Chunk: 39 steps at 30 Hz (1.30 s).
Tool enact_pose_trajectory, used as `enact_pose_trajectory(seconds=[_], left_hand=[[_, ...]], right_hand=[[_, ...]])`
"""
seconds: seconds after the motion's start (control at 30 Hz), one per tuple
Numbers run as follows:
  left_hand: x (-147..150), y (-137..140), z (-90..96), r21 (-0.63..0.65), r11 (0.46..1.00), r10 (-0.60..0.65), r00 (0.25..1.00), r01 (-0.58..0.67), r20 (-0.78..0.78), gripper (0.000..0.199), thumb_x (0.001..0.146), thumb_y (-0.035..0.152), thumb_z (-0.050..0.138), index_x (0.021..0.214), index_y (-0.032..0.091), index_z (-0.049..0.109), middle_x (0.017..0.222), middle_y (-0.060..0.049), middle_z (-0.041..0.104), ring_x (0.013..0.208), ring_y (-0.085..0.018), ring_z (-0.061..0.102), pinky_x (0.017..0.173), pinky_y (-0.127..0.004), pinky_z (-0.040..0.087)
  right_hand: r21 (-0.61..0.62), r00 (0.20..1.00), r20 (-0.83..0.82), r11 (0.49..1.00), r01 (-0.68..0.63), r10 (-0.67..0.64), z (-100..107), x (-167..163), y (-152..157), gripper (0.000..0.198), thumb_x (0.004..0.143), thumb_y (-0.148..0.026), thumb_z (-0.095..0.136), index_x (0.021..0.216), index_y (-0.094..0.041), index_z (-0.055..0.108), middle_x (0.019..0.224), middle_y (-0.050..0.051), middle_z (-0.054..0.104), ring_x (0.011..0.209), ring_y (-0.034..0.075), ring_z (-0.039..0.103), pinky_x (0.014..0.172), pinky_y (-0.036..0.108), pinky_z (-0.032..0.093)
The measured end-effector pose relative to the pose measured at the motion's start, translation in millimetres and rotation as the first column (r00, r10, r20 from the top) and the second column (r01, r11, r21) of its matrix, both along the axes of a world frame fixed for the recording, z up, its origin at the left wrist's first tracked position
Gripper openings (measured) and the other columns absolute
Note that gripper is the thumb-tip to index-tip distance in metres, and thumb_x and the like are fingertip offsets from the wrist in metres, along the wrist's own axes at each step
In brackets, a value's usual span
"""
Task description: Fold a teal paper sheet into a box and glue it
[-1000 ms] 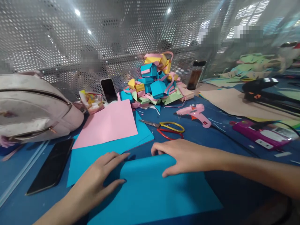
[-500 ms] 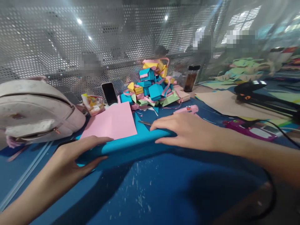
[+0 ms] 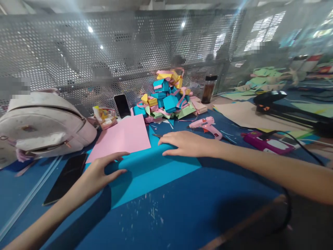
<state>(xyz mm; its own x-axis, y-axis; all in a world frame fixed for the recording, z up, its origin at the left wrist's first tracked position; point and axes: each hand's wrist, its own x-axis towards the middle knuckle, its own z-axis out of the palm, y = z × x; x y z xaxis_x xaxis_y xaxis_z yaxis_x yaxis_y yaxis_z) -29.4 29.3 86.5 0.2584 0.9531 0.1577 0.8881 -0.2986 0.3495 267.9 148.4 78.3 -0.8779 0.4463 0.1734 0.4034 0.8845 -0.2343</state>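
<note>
A blue sheet of paper lies on the table, its near part spread flat with a soft bend across the middle. My left hand is over its left side, thumb and fingers apart. My right hand rests on the sheet's far right part, fingers stretched out and thumb separate. A pink sheet of paper overlaps the blue sheet's far left side. A thin metal tip pokes out beside my right fingers; the rest of that tool is hidden. Beyond my right hand lies a pink glue gun.
A pile of folded paper boxes stands at the back, near a bottle. To the left are a white backpack, a dark phone and a propped phone. A purple device and cable lie right.
The blue sheet's raised, curved near edge has come down and spread toward me. My left hand has loosened from it. My right hand has shifted slightly left, and the glue gun shows more fully.
</note>
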Motion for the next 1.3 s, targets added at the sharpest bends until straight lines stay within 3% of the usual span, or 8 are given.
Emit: enact_pose_trajectory(seconds=[0.17,0.4,0.6,0.9,1.13,1.3], left_hand=[[-3,-2,-32.0,0.054,0.993,-0.094,0.987,0.102,-0.131,0.051,0.098,0.034,0.046,0.148,0.034,0.034,0.135,-0.006,0.055,0.114,-0.025,0.062,0.094,-0.038,0.052],[-16,0,-60.5,0.182,0.965,-0.124,0.941,0.188,-0.314,0.050,0.100,0.039,0.044,0.148,0.037,0.033,0.146,-0.008,0.046,0.125,-0.032,0.052,0.097,-0.052,0.050],[-19,1,-64.1,0.130,0.950,-0.219,0.904,0.283,-0.368,0.050,0.101,0.030,0.042,0.150,0.031,0.031,0.155,-0.005,0.037,0.133,-0.029,0.047,0.105,-0.052,0.046],[-27,-1,-68.1,0.122,0.925,-0.294,0.882,0.360,-0.369,0.049,0.099,0.014,0.037,0.147,0.021,0.037,0.156,-0.006,0.034,0.139,-0.024,0.041,0.104,-0.042,0.050],[-27,1,-69.9,0.106,0.918,-0.333,0.889,0.381,-0.315,0.045,0.100,0.015,0.038,0.144,0.023,0.044,0.154,-0.005,0.040,0.135,-0.023,0.047,0.107,-0.038,0.047],[-28,0,-71.3,0.097,0.911,-0.356,0.883,0.401,-0.306,0.045,0.101,0.015,0.037,0.145,0.022,0.042,0.155,-0.006,0.038,0.138,-0.023,0.042,0.109,-0.040,0.045]], right_hand=[[0.034,0.998,-0.062,0.999,-0.028,0.030,-36,-5,1,0.039,0.094,-0.040,0.058,0.126,-0.018,0.056,0.121,0.011,0.063,0.113,0.027,0.057,0.095,0.041,0.046],[0.050,0.987,-0.155,0.998,-0.030,0.037,-66,-5,6,0.052,0.097,-0.043,0.052,0.144,-0.022,0.043,0.141,0.009,0.053,0.130,0.026,0.047,0.109,0.049,0.036],[-0.044,0.994,-0.108,0.999,0.001,-0.006,-74,-4,7,0.050,0.097,-0.038,0.052,0.144,-0.027,0.043,0.146,0.006,0.050,0.134,0.026,0.045,0.111,0.050,0.036],[-0.040,0.990,-0.132,0.998,-0.052,0.047,-78,0,6,0.044,0.099,-0.029,0.047,0.142,-0.023,0.043,0.144,0.007,0.051,0.135,0.024,0.043,0.111,0.048,0.039],[0.020,0.996,-0.087,1.000,-0.021,0.022,-80,1,3,0.044,0.099,-0.030,0.046,0.142,-0.023,0.044,0.136,0.010,0.055,0.123,0.026,0.054,0.101,0.047,0.048],[0.075,0.996,-0.007,0.994,-0.084,0.085,-82,3,1,0.053,0.099,-0.034,0.045,0.150,-0.023,0.035,0.150,0.010,0.043,0.136,0.029,0.042,0.108,0.051,0.042]])
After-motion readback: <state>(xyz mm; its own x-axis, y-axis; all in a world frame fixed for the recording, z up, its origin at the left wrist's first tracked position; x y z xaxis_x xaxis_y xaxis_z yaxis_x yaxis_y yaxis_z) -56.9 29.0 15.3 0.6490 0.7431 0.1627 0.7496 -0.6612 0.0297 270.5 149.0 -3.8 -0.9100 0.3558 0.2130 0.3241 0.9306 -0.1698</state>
